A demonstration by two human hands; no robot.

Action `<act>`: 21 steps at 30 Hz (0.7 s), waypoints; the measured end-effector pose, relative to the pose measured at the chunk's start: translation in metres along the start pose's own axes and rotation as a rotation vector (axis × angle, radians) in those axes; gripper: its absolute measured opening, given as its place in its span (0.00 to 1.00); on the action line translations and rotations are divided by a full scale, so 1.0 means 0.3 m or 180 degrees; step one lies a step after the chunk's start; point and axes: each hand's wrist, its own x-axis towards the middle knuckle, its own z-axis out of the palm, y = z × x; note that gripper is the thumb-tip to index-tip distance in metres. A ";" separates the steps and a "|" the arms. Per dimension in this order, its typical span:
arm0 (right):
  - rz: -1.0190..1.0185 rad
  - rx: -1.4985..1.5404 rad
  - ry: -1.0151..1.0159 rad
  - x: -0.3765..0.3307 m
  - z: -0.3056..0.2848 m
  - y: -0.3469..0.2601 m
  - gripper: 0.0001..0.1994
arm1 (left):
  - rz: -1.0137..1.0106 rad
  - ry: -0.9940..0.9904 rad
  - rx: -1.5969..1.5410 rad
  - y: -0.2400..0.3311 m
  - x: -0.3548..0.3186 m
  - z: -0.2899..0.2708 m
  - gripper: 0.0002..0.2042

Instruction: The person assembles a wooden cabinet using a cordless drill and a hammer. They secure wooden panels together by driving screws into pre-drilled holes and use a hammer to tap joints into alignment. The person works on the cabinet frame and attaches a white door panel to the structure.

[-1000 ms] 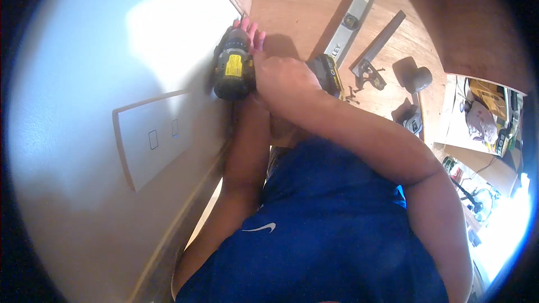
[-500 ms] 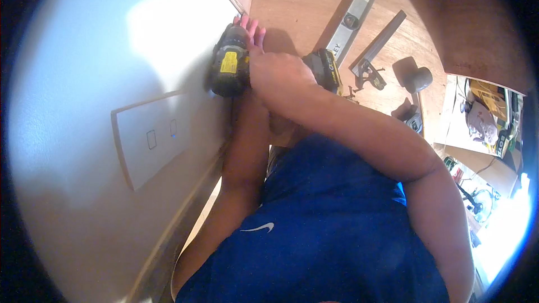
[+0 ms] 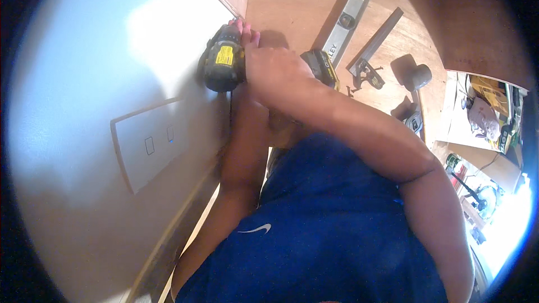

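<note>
A black and yellow cordless drill (image 3: 223, 66) is pressed nose-first against the white wall (image 3: 101, 78), close to the wooden trim at its edge. My right hand (image 3: 275, 73) is wrapped around the drill's handle, and the battery (image 3: 321, 68) sticks out behind it. My left arm rises from below, under the right one. Only the fingertips of my left hand (image 3: 247, 29) show, just past the drill's head by the wall edge. The rest of that hand is hidden.
A white switch plate (image 3: 147, 150) sits on the wall below the drill. On the wooden floor (image 3: 292, 0) lie a long spirit level (image 3: 351, 17), a metal square (image 3: 375, 45), a rubber mallet (image 3: 418, 78) and scattered screws. An open tool case (image 3: 485, 112) is at right.
The drill and both hands have edged slightly left, closer into the wall. Nothing else has moved.
</note>
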 end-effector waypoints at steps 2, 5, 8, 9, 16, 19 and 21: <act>-0.0070 0.0043 -0.0011 0.002 -0.007 0.007 0.33 | -0.0375 0.0273 -0.0644 0.040 -0.001 0.031 0.26; -0.0010 0.0088 0.0136 -0.005 -0.015 -0.001 0.32 | -0.0822 0.0410 -0.1060 0.115 -0.002 0.060 0.26; 0.0055 0.0099 0.0113 -0.003 -0.010 -0.003 0.31 | -0.0778 0.0279 -0.1045 0.135 -0.011 0.060 0.26; 0.0038 0.0099 0.0054 -0.002 -0.009 -0.007 0.30 | -0.0743 0.0270 -0.1032 0.145 -0.020 0.045 0.26; 0.0052 0.0251 0.0084 0.019 -0.021 0.017 0.27 | -0.0641 0.0029 -0.1022 0.146 -0.023 0.058 0.27; -0.0025 0.0256 0.0034 0.015 -0.035 0.017 0.21 | -0.0676 0.0075 -0.0891 0.136 -0.013 0.051 0.27; -0.0144 0.0330 -0.0112 0.010 -0.064 0.028 0.15 | -0.0688 0.0108 -0.0843 0.127 -0.004 0.056 0.27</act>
